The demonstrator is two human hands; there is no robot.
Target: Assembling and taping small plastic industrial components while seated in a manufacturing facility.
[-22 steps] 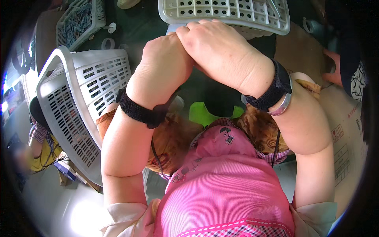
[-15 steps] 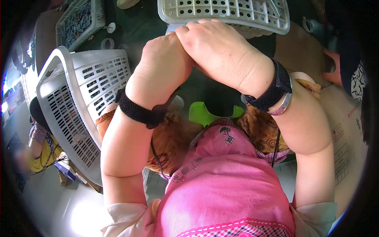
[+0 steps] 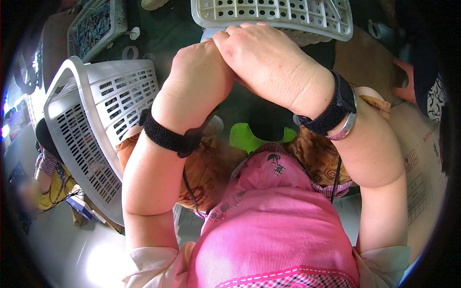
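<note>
My left hand (image 3: 201,72) and my right hand (image 3: 259,53) meet in front of me at the top centre, the right one overlapping the left. Both are curled closed with knuckles up, and their fingertips are hidden underneath. Whatever they grip cannot be made out. A small pale bluish piece (image 3: 208,33) shows just beyond the left knuckles. Right past the hands lies a white plastic basket (image 3: 273,21) with round holes. Each wrist wears a black strap; a metal band sits beside the right one.
A tall white slotted basket (image 3: 122,93) stands at my left. Farther back is a crate (image 3: 77,48) of small bluish pieces. A cardboard box (image 3: 415,158) stands at my right, and a bright green object (image 3: 247,137) sits low between my knees. Other people are at both edges.
</note>
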